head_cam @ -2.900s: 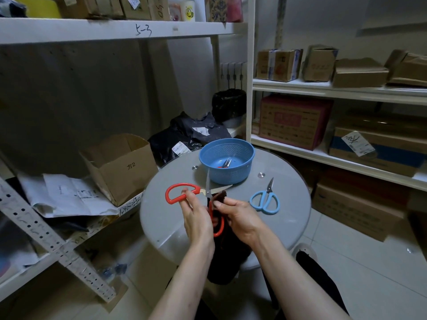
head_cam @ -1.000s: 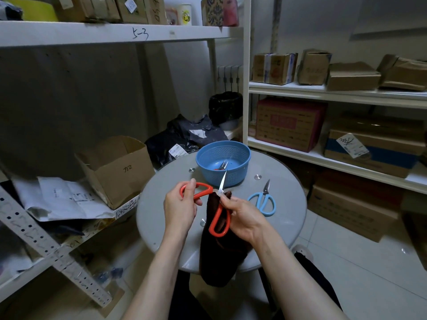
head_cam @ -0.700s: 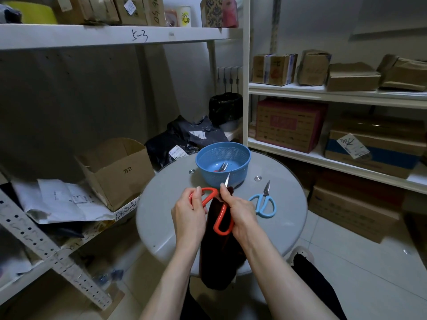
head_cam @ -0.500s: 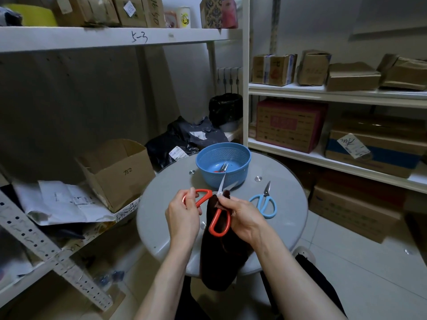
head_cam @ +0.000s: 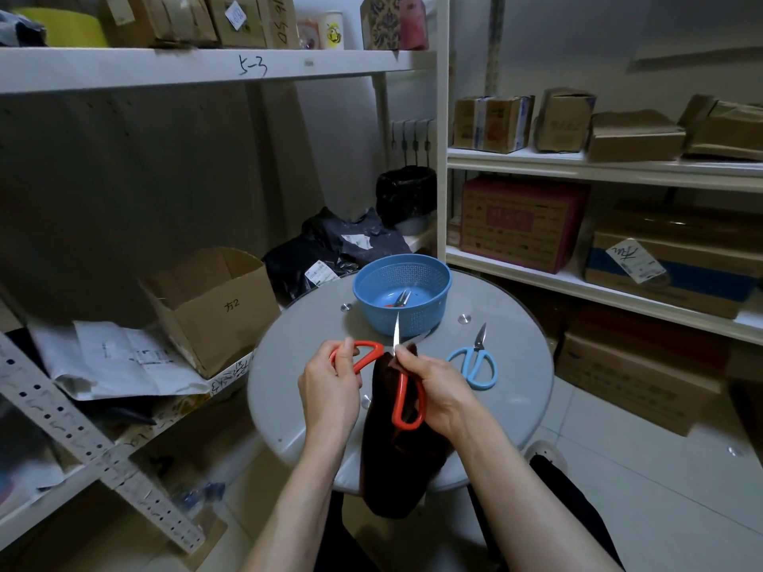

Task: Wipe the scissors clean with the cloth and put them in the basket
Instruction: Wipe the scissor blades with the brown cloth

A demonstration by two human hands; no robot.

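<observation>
My left hand [head_cam: 330, 386] grips one red loop of the red-handled scissors [head_cam: 402, 402], which are spread open above the round grey table [head_cam: 528, 377]. One blade points up toward the blue basket [head_cam: 401, 282]. My right hand [head_cam: 437, 390] pinches the dark brown cloth [head_cam: 396, 460] against the blades near the pivot; the cloth hangs down over the table's front edge. The second red loop lies over the cloth beside my right palm. Another pair of scissors lies inside the basket. Blue-handled scissors [head_cam: 475, 363] lie shut on the table to the right.
An open cardboard box [head_cam: 214, 307] and papers [head_cam: 119, 357] sit on the low left shelf. Black bags [head_cam: 342, 249] lie behind the table. Shelves with cardboard boxes [head_cam: 520, 222] fill the right side. Tiled floor lies at lower right.
The red scissors swung from blades pointing right to one blade pointing up at the basket. My right hand with the cloth slid back and forth along the blades near the pivot.
</observation>
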